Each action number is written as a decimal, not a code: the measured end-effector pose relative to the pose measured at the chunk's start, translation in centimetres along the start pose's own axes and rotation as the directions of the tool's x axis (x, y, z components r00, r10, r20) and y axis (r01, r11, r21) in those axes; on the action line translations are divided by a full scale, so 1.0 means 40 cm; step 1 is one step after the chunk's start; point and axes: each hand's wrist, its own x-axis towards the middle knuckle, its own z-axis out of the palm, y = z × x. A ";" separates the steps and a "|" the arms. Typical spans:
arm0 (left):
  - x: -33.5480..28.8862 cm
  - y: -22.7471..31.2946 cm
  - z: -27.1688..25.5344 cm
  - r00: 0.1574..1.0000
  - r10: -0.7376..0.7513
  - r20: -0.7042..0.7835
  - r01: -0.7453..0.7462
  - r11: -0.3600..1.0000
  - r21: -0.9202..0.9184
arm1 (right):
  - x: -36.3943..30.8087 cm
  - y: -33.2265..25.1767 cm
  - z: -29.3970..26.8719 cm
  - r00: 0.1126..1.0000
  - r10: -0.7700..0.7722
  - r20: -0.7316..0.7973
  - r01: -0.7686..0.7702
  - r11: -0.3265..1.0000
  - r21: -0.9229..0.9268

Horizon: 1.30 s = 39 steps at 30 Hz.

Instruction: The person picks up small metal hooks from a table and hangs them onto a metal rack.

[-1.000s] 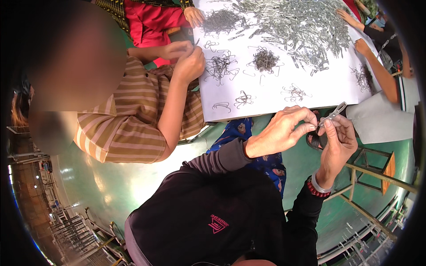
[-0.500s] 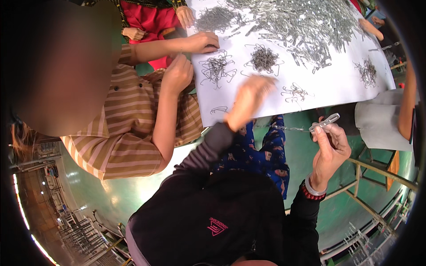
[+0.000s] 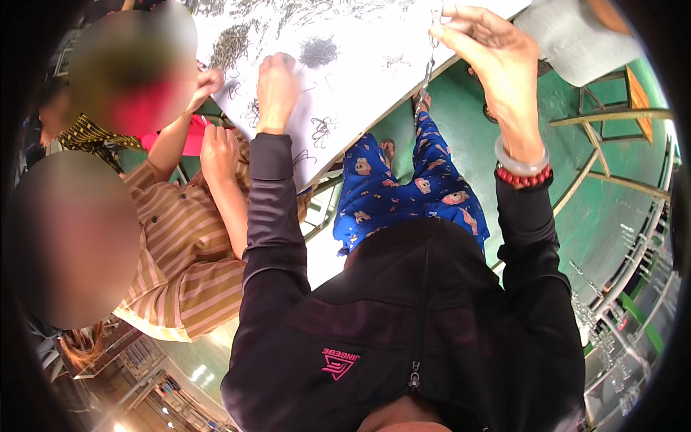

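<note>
My left hand is over the white tabletop, its fingers curled and a little blurred. Whatever lies between those fingertips is hidden. Thin dark wire hooks lie in a small group just right of that wrist, and a denser dark pile of hooks sits beyond it. My right hand is raised past the table's near right edge, thumb and fingers pinched at the top of a metal chain. The chain hangs down from the fingertips over the table edge.
Many shiny metal pieces cover the far tabletop, with another heap of wire at left. A person in a striped shirt works close on my left. Metal-framed seating stands at right.
The view has shifted. My left hand has moved left over the table, among the hook piles. My right hand has risen farther forward, and the chain hangs more steeply from it.
</note>
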 end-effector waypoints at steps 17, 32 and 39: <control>0.037 0.489 -0.181 0.986 0.135 0.101 0.044 0.369 -0.928 | -0.038 0.031 -0.003 0.965 -0.070 -0.252 0.076 0.997 0.016; 0.051 0.608 -0.232 0.937 0.233 -0.261 -0.350 0.593 -0.726 | -0.102 -0.080 0.018 0.830 -0.425 -0.361 0.368 0.904 -0.218; -0.013 0.762 -0.333 0.868 0.429 -0.250 -0.406 0.323 -0.855 | -0.198 -0.264 -0.019 0.551 -0.707 -0.444 0.467 0.702 -0.538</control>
